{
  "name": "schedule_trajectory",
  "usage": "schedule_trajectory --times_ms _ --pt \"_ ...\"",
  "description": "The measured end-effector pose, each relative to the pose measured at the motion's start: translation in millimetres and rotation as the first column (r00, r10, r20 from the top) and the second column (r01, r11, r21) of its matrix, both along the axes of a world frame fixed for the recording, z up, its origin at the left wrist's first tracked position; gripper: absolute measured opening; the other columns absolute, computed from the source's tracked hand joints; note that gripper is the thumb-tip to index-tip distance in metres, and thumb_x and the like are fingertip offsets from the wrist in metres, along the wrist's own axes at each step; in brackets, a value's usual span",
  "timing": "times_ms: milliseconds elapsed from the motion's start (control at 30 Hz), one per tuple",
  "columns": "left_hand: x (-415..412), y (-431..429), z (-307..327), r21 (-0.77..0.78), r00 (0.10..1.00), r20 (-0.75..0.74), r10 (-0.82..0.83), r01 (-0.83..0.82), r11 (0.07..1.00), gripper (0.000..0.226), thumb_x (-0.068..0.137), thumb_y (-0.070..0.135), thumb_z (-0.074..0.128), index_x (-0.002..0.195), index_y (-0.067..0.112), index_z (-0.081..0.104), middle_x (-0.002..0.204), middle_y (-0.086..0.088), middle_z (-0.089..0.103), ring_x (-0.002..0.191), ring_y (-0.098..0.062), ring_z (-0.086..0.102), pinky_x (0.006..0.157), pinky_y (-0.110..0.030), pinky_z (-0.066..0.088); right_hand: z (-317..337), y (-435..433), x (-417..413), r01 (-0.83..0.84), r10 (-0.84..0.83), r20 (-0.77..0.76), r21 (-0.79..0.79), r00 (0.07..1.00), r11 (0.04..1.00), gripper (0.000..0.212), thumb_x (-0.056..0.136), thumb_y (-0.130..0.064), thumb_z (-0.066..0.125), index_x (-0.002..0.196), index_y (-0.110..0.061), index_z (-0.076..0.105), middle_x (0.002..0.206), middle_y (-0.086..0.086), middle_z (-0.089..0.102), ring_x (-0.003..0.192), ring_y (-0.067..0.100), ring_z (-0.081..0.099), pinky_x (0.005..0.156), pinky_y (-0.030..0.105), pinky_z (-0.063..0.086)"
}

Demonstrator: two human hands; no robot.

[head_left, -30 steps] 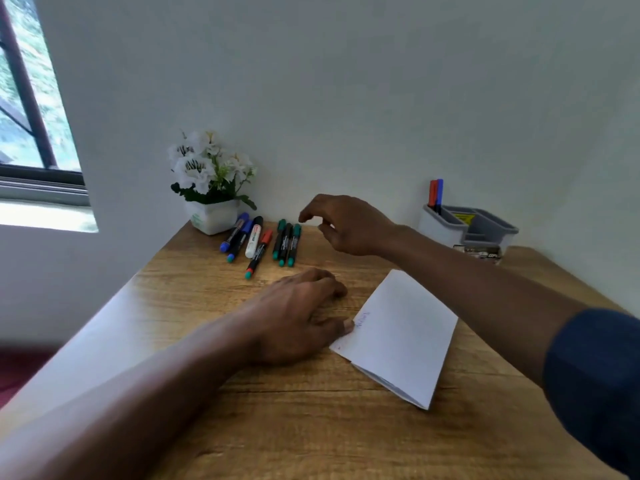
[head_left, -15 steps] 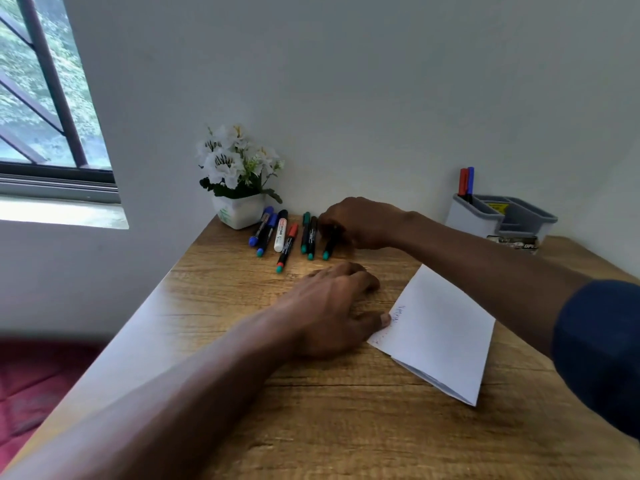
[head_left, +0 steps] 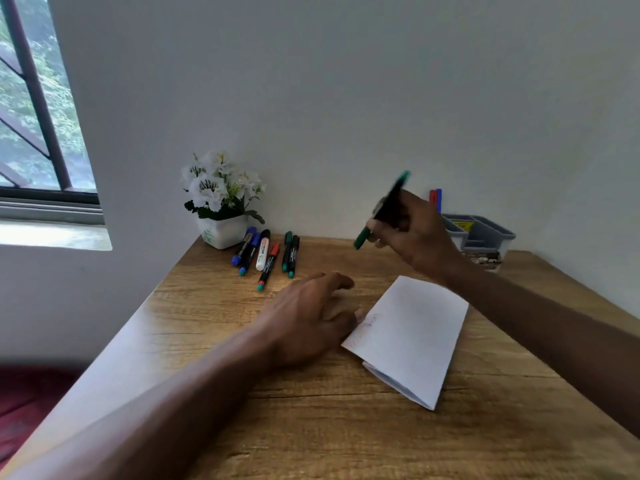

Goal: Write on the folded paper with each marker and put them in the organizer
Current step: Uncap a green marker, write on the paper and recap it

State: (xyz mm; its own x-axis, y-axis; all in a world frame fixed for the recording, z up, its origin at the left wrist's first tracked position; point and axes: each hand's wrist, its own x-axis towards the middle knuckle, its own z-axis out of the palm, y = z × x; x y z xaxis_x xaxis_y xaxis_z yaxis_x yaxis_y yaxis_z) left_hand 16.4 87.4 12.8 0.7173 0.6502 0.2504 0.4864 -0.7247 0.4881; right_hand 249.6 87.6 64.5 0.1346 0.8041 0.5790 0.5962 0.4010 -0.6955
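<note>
Green marker (head_left: 381,209) hangs tilted above the counter (head_left: 311,427), gripped in the curled fingers (head_left: 391,233) of the right hand (head_left: 415,233). Folded paper (head_left: 412,334) lies below it, toward the near edge. The left hand (head_left: 308,320) touches the paper's left edge, gripping nothing.

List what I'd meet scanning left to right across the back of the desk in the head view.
Window → flower pot → six loose markers → green marker held by the right hand → organizer.
</note>
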Motion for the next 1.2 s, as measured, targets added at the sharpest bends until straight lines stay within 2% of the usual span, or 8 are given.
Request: schedule_trajectory --times_ms 100,200,433,600,767,867,1067,1200 --pt "-1.2 -4.0 4.1 0.036 0.975 0.222 0.020 -0.029 0.999 0.055 0.093 0.059 0.057 0.143 0.040 0.043 0.140 0.015 0.057 0.123 0.000 0.053 0.100 -0.035 0.051 -9.1 -43.7 -5.4 -0.206 0.138 -0.608 -0.043 0.782 0.978 0.017 0.086 -0.003 0.072 0.103 -0.006 0.071 0.093 0.014 0.078 0.082 0.025 0.078 0.070 0.027 0.062" --pt "0.7 -9.8 4.9 0.047 0.935 0.355 -0.006 -0.011 0.999 0.057 0.091 0.057 0.062 0.142 0.038 0.046 0.131 0.018 0.061 0.115 0.005 0.058 0.093 -0.033 0.056 -24.8 -70.8 -15.0 -0.320 0.140 -0.814 -0.059 0.563 0.946 0.023 0.073 -0.012 0.078 0.094 -0.003 0.074 0.093 0.020 0.078 0.081 0.027 0.078 0.067 0.025 0.062" --pt "6.9 -19.6 1.6 0.010 0.908 0.419 -0.027 0.025 1.000 0.040 0.089 0.047 0.071 0.127 0.043 0.060 0.105 0.017 0.072 0.089 -0.003 0.072 0.072 -0.030 0.062 -40.9 -81.8 -21.0 -0.387 0.163 -0.685 -0.186 0.710 0.903 0.016 0.068 -0.027 0.084 0.080 -0.017 0.083 0.091 0.014 0.080 0.080 0.023 0.077 0.066 0.025 0.060" --pt "13.7 -24.9 0.5 0.058 0.923 0.383 -0.030 0.008 0.998 0.026 0.091 0.041 0.072 0.117 0.042 0.067 0.089 0.015 0.072 0.066 -0.007 0.065 0.052 -0.016 0.046 -42.0 -80.3 -16.7 -0.513 0.196 -0.718 -0.254 0.668 0.820 0.016 0.077 -0.024 0.077 0.087 -0.012 0.080 0.093 0.014 0.079 0.082 0.021 0.077 0.066 0.025 0.061" --pt "20.6 -22.9 -0.8 -0.039 0.934 0.358 -0.023 0.040 0.998 0.020 0.097 0.028 0.066 0.114 0.034 0.073 0.091 0.004 0.076 0.078 -0.025 0.070 0.066 -0.047 0.057 -41.5 -77.6 -16.4 -0.591 0.189 -0.768 -0.285 0.612 0.755 0.021 0.092 -0.014 0.064 0.104 0.003 0.066 0.094 0.019 0.078 0.085 0.025 0.078 0.068 0.027 0.062" --pt "18.0 -21.3 -2.9 -0.040 0.943 0.331 -0.014 0.029 0.999 0.023 0.099 0.023 0.062 0.116 0.034 0.073 0.080 0.004 0.071 0.069 -0.020 0.064 0.060 -0.045 0.055 -41.4 -75.9 -14.4 -0.596 0.155 -0.794 -0.294 0.587 0.747 0.022 0.101 -0.015 0.055 0.110 0.005 0.057 0.093 0.025 0.077 0.084 0.032 0.078 0.066 0.031 0.063" --pt "12.6 -20.0 -1.4 -0.130 0.912 0.404 -0.074 0.138 0.982 0.025 0.100 0.026 0.062 0.124 0.029 0.069 0.085 -0.001 0.073 0.067 -0.012 0.066 0.058 -0.025 0.053 -42.1 -74.1 -18.8 -0.504 0.126 -0.805 -0.233 0.580 0.832 0.023 0.101 -0.027 0.058 0.106 -0.005 0.058 0.083 0.022 0.078 0.073 0.031 0.078 0.059 0.031 0.062" --pt "3.6 -9.7 0.3 -0.039 0.924 0.383 0.000 0.016 0.999 0.010 0.093 0.034 0.071 0.102 0.030 0.073 0.090 0.011 0.077 0.083 -0.010 0.072 0.069 -0.024 0.057 -43.5 -76.1 -16.6 -0.271 0.118 -0.753 -0.082 0.647 0.959 0.019 0.101 -0.029 0.059 0.098 -0.011 0.065 0.075 0.010 0.077 0.064 0.022 0.073 0.054 0.028 0.057"
